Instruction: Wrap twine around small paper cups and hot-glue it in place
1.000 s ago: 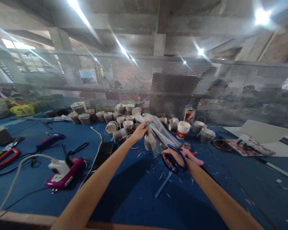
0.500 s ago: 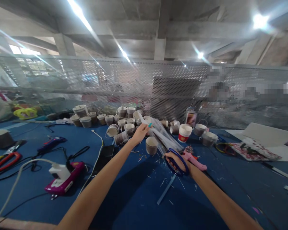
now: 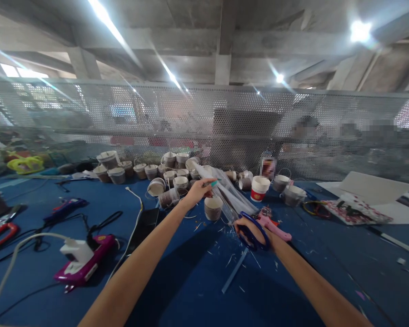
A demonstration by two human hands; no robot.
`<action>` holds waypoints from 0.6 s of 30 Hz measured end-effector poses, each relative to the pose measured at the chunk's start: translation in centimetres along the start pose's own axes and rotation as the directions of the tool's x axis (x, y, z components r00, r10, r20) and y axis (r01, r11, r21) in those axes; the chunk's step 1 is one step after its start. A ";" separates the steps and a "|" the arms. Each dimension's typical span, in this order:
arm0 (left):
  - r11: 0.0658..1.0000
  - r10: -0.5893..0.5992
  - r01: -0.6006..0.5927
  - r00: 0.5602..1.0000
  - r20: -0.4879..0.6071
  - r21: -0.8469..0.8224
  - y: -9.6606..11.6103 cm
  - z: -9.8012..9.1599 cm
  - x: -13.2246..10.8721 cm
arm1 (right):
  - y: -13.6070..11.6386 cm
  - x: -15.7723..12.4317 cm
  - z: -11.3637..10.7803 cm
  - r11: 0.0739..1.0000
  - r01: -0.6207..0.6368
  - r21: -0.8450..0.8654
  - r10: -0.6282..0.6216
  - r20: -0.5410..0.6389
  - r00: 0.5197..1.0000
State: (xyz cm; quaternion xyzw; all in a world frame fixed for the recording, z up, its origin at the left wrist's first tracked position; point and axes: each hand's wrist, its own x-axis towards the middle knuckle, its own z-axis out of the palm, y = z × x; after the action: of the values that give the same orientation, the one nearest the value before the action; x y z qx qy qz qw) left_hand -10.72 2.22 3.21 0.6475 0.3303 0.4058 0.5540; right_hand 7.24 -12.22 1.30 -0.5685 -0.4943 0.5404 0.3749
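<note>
My left hand [image 3: 198,193] is closed above the rim of a small grey-brown bucket [image 3: 213,210], with a slim teal item [image 3: 211,184] at its fingertips. What kind of thing it is I cannot tell. My right hand [image 3: 250,229] grips the dark blue handles of a pair of scissors [image 3: 264,240]. Their blades run toward the back left, partly lost against clear plastic bags [image 3: 233,190]. Just right of that hand lies a pink-handled tool [image 3: 276,228]. White scraps and a pale strip [image 3: 235,272] lie on the blue table [image 3: 191,290] below it.
Several similar buckets [image 3: 152,170] crowd the back, some tipped over. Red-and-white paper cups [image 3: 259,188] stand right of the bags. On the left are a purple power strip [image 3: 88,268] with cords and a blue glue gun [image 3: 66,208]. A perforated metal screen [image 3: 177,122] closes the back.
My left hand has come slightly lower and nearer the bucket's rim, with the teal item now pointing right. My right hand keeps its hold on the scissors. The view has shifted slightly.
</note>
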 end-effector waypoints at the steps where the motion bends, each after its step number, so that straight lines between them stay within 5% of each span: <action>1: 1.000 0.002 -0.002 1.000 0.016 -0.005 0.0 0.0 0.0 | 0.0 0.1 0.0 0.998 -0.037 0.043 0.035 0.042 0.998; 9: 0.997 0.065 -0.070 0.991 0.117 0.040 0.2 0.0 -0.5 | 0.3 0.6 0.0 0.974 -0.151 0.167 0.143 0.059 0.988; 18: 0.983 0.161 -0.167 0.984 0.079 0.070 0.1 0.6 -0.4 | 0.1 0.2 -0.5 0.987 -0.091 0.130 0.080 0.087 0.993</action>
State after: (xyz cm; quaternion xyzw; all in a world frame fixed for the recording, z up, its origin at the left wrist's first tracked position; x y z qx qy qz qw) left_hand -10.35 1.56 3.19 0.7075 0.2705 0.4134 0.5053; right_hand 7.71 -11.98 1.22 -0.5403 -0.4468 0.6106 0.3683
